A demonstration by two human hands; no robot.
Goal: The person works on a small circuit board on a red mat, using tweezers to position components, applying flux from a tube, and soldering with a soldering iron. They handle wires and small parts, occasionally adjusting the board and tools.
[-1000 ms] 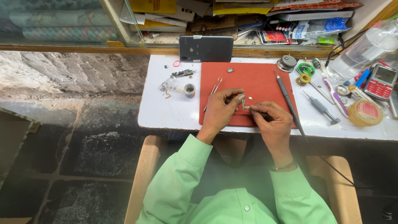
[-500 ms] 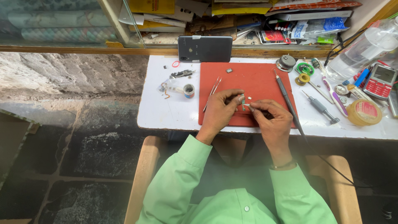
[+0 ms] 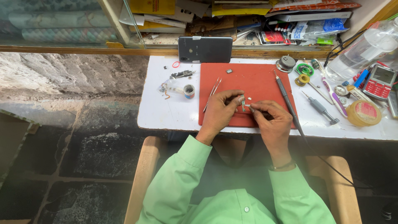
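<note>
My left hand (image 3: 219,111) rests on the red work mat (image 3: 253,81) and pinches a small metal electronic part (image 3: 242,101) between thumb and fingers. My right hand (image 3: 270,120) is close beside it and grips a thin pointed tool (image 3: 247,106) whose tip touches the small part. Both hands meet near the mat's front middle. I wear light green sleeves.
Tweezers (image 3: 212,93) lie on the mat's left. A soldering iron (image 3: 285,97) lies along its right edge, its cable running off the front. A dark phone (image 3: 205,49) stands behind. Small tape roll (image 3: 189,91), screwdriver (image 3: 320,107), round yellow tin (image 3: 364,113), red keypad phone (image 3: 378,81) and plastic bottle (image 3: 360,52) crowd the white table (image 3: 161,112).
Both hands stay together on the mat with only slight finger movement around the small part.
</note>
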